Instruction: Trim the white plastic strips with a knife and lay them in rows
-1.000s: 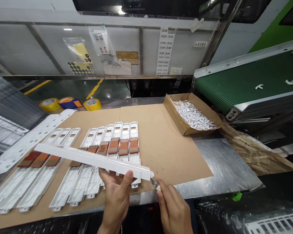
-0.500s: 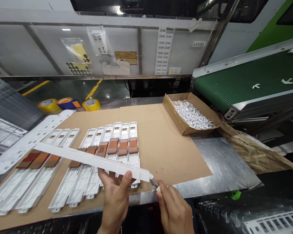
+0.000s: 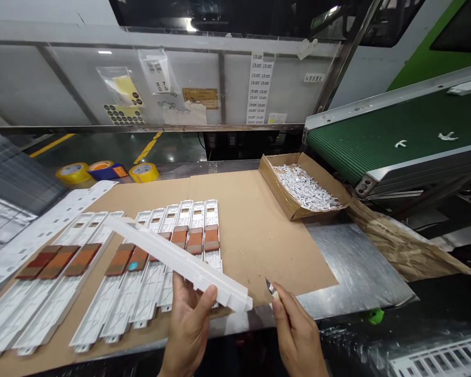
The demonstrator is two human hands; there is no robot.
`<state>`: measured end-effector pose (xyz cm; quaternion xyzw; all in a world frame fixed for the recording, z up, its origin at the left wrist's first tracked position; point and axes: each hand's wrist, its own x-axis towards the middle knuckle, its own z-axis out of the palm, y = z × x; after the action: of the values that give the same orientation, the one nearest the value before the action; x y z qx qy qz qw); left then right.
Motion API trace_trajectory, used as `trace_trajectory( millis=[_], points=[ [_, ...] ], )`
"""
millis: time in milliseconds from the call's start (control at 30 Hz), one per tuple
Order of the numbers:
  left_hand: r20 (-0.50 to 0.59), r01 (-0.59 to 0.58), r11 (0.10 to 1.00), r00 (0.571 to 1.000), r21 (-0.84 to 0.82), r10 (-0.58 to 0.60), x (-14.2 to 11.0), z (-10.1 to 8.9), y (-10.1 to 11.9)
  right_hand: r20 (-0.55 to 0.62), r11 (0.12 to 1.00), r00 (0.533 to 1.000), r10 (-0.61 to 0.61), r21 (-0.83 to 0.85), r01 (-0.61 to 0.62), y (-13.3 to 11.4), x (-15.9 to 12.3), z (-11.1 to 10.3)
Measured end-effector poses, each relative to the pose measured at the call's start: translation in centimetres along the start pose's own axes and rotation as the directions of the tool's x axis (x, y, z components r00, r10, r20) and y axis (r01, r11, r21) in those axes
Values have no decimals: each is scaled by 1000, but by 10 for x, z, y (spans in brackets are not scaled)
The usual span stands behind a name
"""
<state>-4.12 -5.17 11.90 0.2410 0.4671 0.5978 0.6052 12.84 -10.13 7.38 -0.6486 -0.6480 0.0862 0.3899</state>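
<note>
My left hand (image 3: 188, 324) grips a long white plastic strip (image 3: 176, 260) near its right end and holds it above the table, tilted up to the left. My right hand (image 3: 298, 335) is closed on a small knife (image 3: 270, 287) whose blade points up and left, a short gap from the strip's end. Under the strip lie several white plastic strips with brown patches (image 3: 188, 238), laid side by side on a cardboard sheet (image 3: 255, 230).
An open cardboard box of small white scraps (image 3: 304, 184) stands at the back right beside a green conveyor belt (image 3: 392, 131). Yellow tape rolls (image 3: 143, 171) lie at the back left. More white strips (image 3: 43, 230) lie at the left. The metal table edge (image 3: 353, 272) shows right.
The strip has swung so its far end points further away, and its near end has come off the knife. My right hand has drawn the knife to the right.
</note>
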Motion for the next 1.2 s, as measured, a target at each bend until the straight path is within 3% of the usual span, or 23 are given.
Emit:
trace_trajectory(
  millis=[100,233,300,367,400,500,567,633,700,800,900,1000,1067,1133,1200],
  points=[
    [166,179,980,973,-88,-163,4,-6,-13,-6,997,998,60,57,-59,3,1,-10],
    [423,490,860,815,-140,-396,11,-7,-40,-1,990,993,118,79,-117,15,-1,-21],
    [481,549,831,753,-84,-449,11,-2,-57,8,984,987,158,84,-158,24,-3,-24],
    [473,543,838,728,43,-496,9,4,-76,28,973,977,213,85,-215,34,-4,-24],
    [433,498,857,750,129,-501,7,7,-86,43,965,969,243,89,-246,40,-4,-23],
    [230,299,886,891,353,-392,-1,8,-119,89,944,949,303,110,-311,55,-4,-20],
    [120,174,877,960,448,-251,-7,4,-141,104,935,940,325,118,-336,64,-3,-18],
    [99,-25,833,994,553,-36,-12,-2,-160,116,930,935,335,118,-348,72,-1,-16],
    [160,-226,722,974,654,159,-14,-8,-173,130,929,934,332,125,-348,78,2,-14],
    [212,-367,534,920,762,330,-11,-10,-177,145,934,939,312,137,-331,86,9,-11],
    [323,-458,208,823,864,468,2,-4,-164,164,944,941,296,100,-314,95,16,-7],
    [558,-550,-143,736,823,383,27,4,-145,205,967,949,239,37,-251,105,28,-3],
    [686,-621,-292,670,728,285,43,6,-138,244,988,958,152,3,-157,109,40,0],
    [741,-656,-350,627,669,242,51,4,-141,288,999,957,40,-30,-33,112,54,3],
    [712,-632,-329,641,702,287,47,0,-153,319,993,946,-58,-81,88,111,69,6]
  ],
)
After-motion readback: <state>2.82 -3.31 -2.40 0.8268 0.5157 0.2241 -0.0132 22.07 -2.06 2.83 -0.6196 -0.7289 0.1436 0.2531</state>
